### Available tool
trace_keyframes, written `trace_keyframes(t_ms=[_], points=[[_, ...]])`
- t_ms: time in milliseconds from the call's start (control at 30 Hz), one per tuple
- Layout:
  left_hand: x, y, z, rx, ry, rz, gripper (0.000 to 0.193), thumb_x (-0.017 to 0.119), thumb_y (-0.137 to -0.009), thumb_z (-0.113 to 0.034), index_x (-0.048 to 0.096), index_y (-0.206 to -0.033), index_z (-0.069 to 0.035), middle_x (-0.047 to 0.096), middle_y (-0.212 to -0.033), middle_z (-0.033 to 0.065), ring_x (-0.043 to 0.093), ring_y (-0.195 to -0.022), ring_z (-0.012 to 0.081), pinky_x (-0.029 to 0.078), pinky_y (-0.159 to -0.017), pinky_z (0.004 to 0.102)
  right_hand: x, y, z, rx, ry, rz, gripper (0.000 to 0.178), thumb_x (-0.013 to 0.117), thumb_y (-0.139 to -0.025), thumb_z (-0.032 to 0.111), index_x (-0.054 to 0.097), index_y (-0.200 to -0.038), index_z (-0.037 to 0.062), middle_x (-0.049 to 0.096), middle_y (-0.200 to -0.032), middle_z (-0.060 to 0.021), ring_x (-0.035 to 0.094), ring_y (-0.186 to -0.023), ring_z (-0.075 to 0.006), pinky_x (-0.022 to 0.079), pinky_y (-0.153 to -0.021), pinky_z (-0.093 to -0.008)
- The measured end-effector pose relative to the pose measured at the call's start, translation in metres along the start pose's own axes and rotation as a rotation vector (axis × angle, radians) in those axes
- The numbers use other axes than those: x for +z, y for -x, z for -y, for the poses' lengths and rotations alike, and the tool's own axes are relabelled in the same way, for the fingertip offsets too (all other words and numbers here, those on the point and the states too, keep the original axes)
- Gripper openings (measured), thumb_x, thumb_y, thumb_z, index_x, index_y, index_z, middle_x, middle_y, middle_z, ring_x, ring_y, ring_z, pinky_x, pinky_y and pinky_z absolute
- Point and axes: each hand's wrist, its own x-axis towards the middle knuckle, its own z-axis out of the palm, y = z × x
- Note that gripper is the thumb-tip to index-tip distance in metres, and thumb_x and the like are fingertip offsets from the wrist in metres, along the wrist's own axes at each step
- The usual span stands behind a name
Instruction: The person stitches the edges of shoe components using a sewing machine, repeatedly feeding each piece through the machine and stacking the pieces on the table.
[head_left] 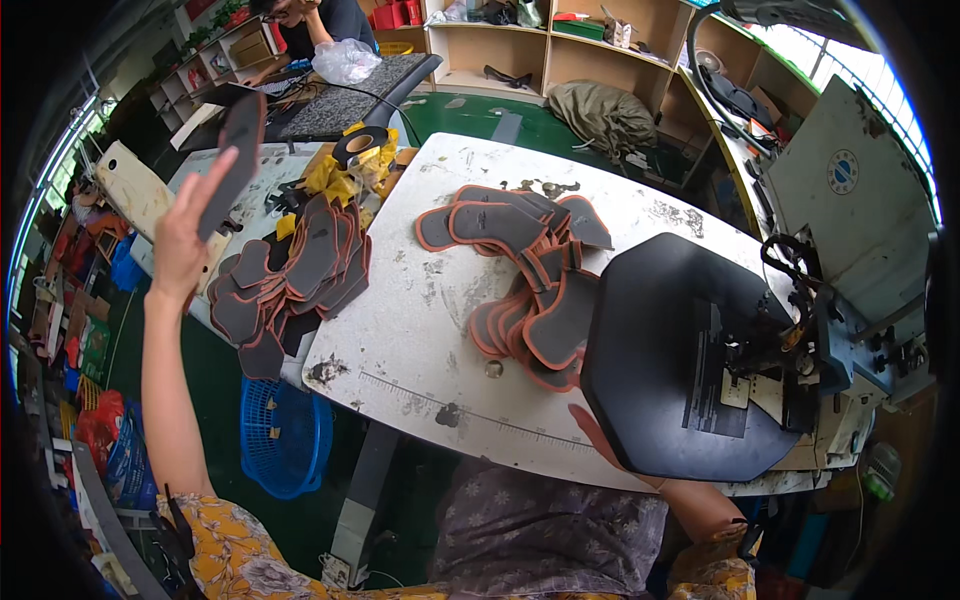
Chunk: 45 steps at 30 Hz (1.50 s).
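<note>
My left hand (pixel 187 232) is raised on the left, its fingers closed on a dark grey, curved flat piece with orange edging (pixel 233 165), like a shoe-upper part. Below it, a loose heap of similar grey pieces (pixel 315 255) lies at the side table's edge. More of these orange-edged pieces (pixel 565 320) form a curved, overlapping row on the white worktable (pixel 420 340). My right hand (pixel 595 437) reaches beneath a black eight-sided plate (pixel 650 350) at the right, next to the row's near end. That plate hides most of its fingers, and whether they grip anything does not show.
Sewing machine parts (pixel 790 350) stand over the black plate. A blue plastic basket (pixel 285 440) sits below the table's left edge. Yellow wrapping and a tape roll (pixel 365 145) lie behind the heap. Another person (pixel 325 30) sits at the far left desk.
</note>
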Motion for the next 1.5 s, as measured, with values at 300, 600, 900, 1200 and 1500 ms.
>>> trace_keyframes(t_ms=[300,600,900,1200,1500], points=[[0.152,0.093,0.046,-0.373,0.807,0.398,0.092,0.063,-0.073,0.004,0.040,-0.158,-0.020,0.051,-0.141,0.0091,0.045,-0.137,0.0267,0.033,-0.120,0.0392,0.076,-0.063,0.015,0.260,-0.251,-0.207,0.055,0.074,-0.086,0.008,0.055,-0.135,-0.0062,0.053,-0.145,-0.0178,0.056,-0.124,-0.0354,0.047,-0.104,-0.0445],[0.110,0.076,-0.189,0.404,0.636,0.252,0.084,0.078,-0.068,-0.020,0.052,-0.148,-0.017,0.030,-0.166,0.0142,0.023,-0.156,0.0312,0.016,-0.122,0.0621,0.001,-0.045,0.064,-0.264,-0.484,-0.487,0.055,0.064,-0.081,0.006,0.066,-0.135,0.0111,0.064,-0.105,-0.0006,0.058,-0.081,-0.0136,0.051,-0.066,-0.0271],[0.083,0.046,-0.228,0.362,0.276,-0.337,0.035,0.076,-0.078,-0.006,0.070,-0.112,-0.009,0.067,-0.123,0.0107,0.067,-0.113,0.0344,0.027,-0.116,0.0676,-0.094,0.038,0.032,-0.295,-0.331,-0.675,0.043,0.074,-0.077,0.008,0.077,-0.119,0.0135,0.065,-0.105,0.0020,0.051,-0.064,-0.0048,0.043,-0.057,-0.0180],[0.045,-0.049,-0.286,0.380,0.237,0.412,0.046,0.072,-0.073,0.005,0.069,-0.119,0.000,0.066,-0.116,0.0156,0.064,-0.114,0.0315,0.037,-0.111,0.0618,-0.098,0.079,-0.043,0.201,-0.380,-0.587,0.042,0.072,-0.069,0.006,0.073,-0.111,0.0047,0.073,-0.110,-0.0080,0.067,-0.081,-0.0217,0.056,-0.070,-0.0324],[0.060,-0.046,-0.384,0.526,0.686,0.476,0.064,0.073,-0.078,-0.018,0.059,-0.139,-0.004,0.052,-0.149,0.0179,0.046,-0.142,0.0373,0.029,-0.120,0.0573,-0.091,0.081,-0.042,0.283,-0.461,-0.670,0.044,0.074,-0.068,0.003,0.072,-0.112,0.0034,0.072,-0.110,-0.0092,0.066,-0.080,-0.0230,0.057,-0.069,-0.0334]])
